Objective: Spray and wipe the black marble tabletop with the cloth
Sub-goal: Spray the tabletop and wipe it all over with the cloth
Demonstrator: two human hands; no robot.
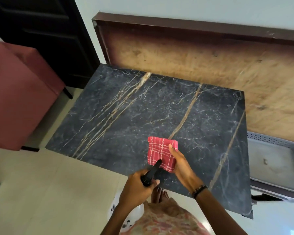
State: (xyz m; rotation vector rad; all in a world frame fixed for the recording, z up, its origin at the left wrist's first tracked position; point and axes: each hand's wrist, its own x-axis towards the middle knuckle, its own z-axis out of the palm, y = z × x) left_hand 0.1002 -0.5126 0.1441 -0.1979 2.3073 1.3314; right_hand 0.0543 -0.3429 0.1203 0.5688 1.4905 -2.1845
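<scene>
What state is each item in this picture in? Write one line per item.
Cloth: folded, held in the right hand above the tabletop.
Spray bottle: gripped by the left hand, nozzle pointing at the cloth.
Black marble tabletop: bare, no visible wet streaks.
Dark door: closed.

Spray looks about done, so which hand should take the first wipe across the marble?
Probably the right hand: it already holds the folded red cloth over the tabletop. The left hand is occupied gripping the black spray bottle.

A home living room – pink upholstered chair (15, 92), marble tabletop (143, 116), tiled floor (49, 192), dark door (41, 31)
</scene>
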